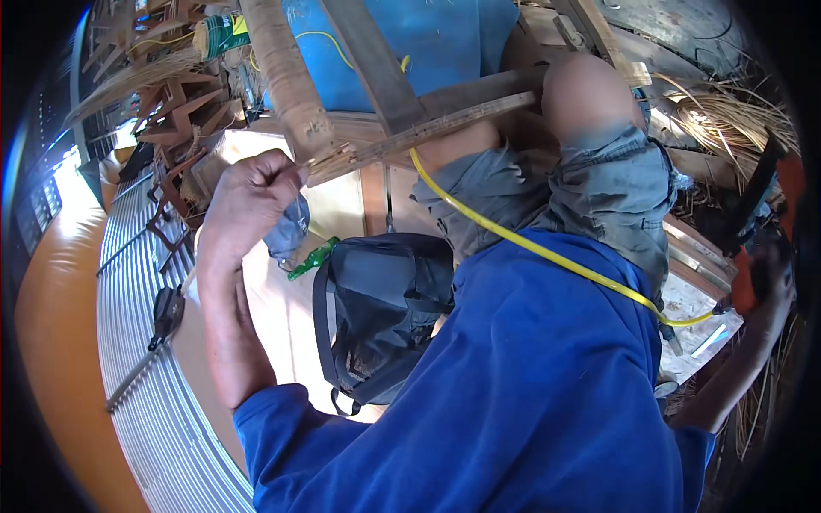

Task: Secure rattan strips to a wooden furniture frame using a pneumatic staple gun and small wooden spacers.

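Observation:
Near the upper centre-left, my left hand (252, 192) is closed at the end of a narrow wooden strip (462, 118), which crosses a frame of wooden slats (359, 60) by my bare knee. My right hand (774, 278), at the far right, is wrapped round the handle of an orange and black power tool (742, 282), partly in the dark edge of the view and seemingly an air nailer. A yellow hose (513, 235) runs from the tool across my lap and under the wood.
A black backpack (385, 316) and small green object (312, 256) lie on pale boards. A blue sheet or container (445, 47) is behind the slats. Corrugated metal (137, 350) and an orange padded surface (60, 325) are left, wooden brackets (171, 120) upper left, dry strands (718, 120) upper right.

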The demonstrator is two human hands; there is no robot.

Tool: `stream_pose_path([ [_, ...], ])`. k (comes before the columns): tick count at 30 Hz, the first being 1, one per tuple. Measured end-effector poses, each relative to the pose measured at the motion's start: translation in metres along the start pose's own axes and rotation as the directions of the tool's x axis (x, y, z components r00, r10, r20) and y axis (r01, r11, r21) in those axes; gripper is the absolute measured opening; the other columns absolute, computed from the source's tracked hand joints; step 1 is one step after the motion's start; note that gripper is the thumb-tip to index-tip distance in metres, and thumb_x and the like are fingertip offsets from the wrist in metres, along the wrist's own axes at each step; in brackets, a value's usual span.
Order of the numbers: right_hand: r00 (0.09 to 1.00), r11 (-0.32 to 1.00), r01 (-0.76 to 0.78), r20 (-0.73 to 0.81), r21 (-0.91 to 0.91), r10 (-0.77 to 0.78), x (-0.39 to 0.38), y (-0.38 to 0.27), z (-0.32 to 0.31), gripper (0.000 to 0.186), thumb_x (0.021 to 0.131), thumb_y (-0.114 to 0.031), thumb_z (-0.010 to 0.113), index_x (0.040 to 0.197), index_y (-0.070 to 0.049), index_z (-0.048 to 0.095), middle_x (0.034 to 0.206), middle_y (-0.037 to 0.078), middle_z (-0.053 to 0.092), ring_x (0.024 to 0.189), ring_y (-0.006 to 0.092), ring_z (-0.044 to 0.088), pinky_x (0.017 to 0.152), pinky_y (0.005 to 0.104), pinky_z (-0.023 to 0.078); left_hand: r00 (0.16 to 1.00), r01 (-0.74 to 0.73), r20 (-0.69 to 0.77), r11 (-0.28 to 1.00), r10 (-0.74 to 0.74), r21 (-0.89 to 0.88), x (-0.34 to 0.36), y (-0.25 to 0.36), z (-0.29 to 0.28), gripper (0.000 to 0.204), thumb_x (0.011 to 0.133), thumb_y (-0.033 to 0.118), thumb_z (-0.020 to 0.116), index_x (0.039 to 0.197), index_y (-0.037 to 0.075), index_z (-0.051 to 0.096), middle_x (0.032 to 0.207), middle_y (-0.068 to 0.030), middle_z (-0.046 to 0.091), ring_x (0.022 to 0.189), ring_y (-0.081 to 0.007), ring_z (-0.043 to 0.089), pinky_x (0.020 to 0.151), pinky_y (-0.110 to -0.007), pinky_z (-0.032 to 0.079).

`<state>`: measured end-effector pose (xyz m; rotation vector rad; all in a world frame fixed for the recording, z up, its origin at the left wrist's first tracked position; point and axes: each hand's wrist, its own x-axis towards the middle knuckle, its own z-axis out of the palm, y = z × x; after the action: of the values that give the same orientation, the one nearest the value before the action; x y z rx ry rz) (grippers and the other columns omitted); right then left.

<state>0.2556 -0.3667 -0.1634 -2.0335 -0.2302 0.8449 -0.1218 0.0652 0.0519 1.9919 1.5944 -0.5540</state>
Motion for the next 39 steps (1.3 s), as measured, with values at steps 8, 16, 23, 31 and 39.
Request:
stream_pose_path([
  [8, 0.977, 0.429, -0.105, 0.014, 0.897, 0.212, -0.01, -0.21, 0.161, 0.063, 0.084, -0.036, 0.062, 0.138, -0.019, 0.035, 0.114, 0.016, 0.06, 0.111, 0.0302, 0.055, 0.099, 0.0534, 0.035, 0.984, 0.139, 0.1, 0.988, -0.146, 0.072, 0.008, 0.0, -0.004, 0.019, 0.083, 0.012, 0.057, 0.067, 0.002, 0.054, 0.056, 0.0051, 0.043, 0.051, -0.003, 0.038, 0.046, -0.022, 0.032],
  [16, 0.65, 0.651, 0.158, 0.418, 0.743, -0.635, 0.025, -0.133, 0.29, 0.034, 0.076, -0.016, 0.064, 0.105, -0.001, 0.055, 0.094, 0.007, 0.058, 0.096, 0.0197, 0.056, 0.088, 0.0323, 0.043, 0.963, 0.192, 0.175, 0.977, -0.206, 0.094, 0.013, -0.01, -0.004, 0.013, 0.082, 0.011, 0.055, 0.073, 0.001, 0.056, 0.061, 0.0002, 0.054, 0.052, -0.0073, 0.051, 0.051, -0.021, 0.041],
  [23, 0.405, 0.802, -0.073, 0.752, 0.593, -0.519, -0.016, -0.128, 0.316, 0.053, 0.066, -0.011, 0.078, 0.114, -0.001, 0.055, 0.108, 0.005, 0.061, 0.101, 0.0122, 0.055, 0.092, 0.03, 0.042, 0.956, 0.18, 0.226, 0.983, -0.186, 0.044, 0.014, -0.013, -0.009, 0.011, 0.082, 0.007, 0.054, 0.078, -0.002, 0.058, 0.064, -0.0026, 0.058, 0.06, -0.0089, 0.058, 0.059, -0.021, 0.046],
  [31, 0.352, 0.88, -0.19, 0.867, 0.435, -0.352, -0.005, -0.131, 0.314, 0.062, 0.065, -0.011, 0.079, 0.119, -0.001, 0.05, 0.112, 0.007, 0.059, 0.104, 0.0129, 0.053, 0.093, 0.031, 0.041, 0.951, 0.205, 0.242, 0.978, -0.19, -0.04, 0.001, -0.012, -0.019, 0.017, 0.088, 0.016, 0.059, 0.081, 0.001, 0.06, 0.066, 0.001, 0.055, 0.055, -0.006, 0.05, 0.053, -0.021, 0.042],
  [39, 0.35, 0.889, -0.1, 0.853, 0.446, -0.388, -0.005, -0.124, 0.314, 0.068, 0.063, -0.013, 0.081, 0.121, -0.002, 0.049, 0.116, 0.009, 0.057, 0.108, 0.0163, 0.052, 0.096, 0.0331, 0.04, 0.991, 0.078, 0.109, 0.996, -0.073, -0.037, -0.032, -0.025, 0.007, 0.023, 0.087, 0.018, 0.061, 0.073, 0.0, 0.057, 0.056, -0.0024, 0.05, 0.053, -0.0077, 0.047, 0.052, -0.025, 0.04],
])
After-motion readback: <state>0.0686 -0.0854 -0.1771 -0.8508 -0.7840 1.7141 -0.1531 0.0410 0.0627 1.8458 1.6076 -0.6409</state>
